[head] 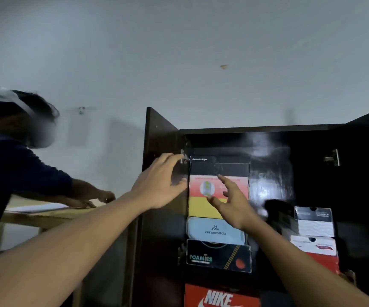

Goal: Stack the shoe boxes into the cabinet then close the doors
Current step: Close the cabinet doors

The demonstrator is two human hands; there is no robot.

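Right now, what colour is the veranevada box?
Light blue with dark lettering, seen in the head view: veranevada box.

Shoe boxes [219,229] are stacked inside the cabinet [267,138] at left, a shorter stack [314,235] at right; a counter [46,214] stands left.

Two bare forearms without sleeves; left hand [159,185] and right hand [232,202] bare, no gloves, rings or watch visible.

Dark brown cabinet [267,138] sits lower right of the frame, both doors swung open. Left stack runs top to bottom: black box [220,166], red-and-yellow box [198,202], light blue veranevada box [215,230], black Foamies box [219,255], red Nike box [221,296]. Further right, a black-and-white box [315,221] sits on a white-and-red one [316,251].
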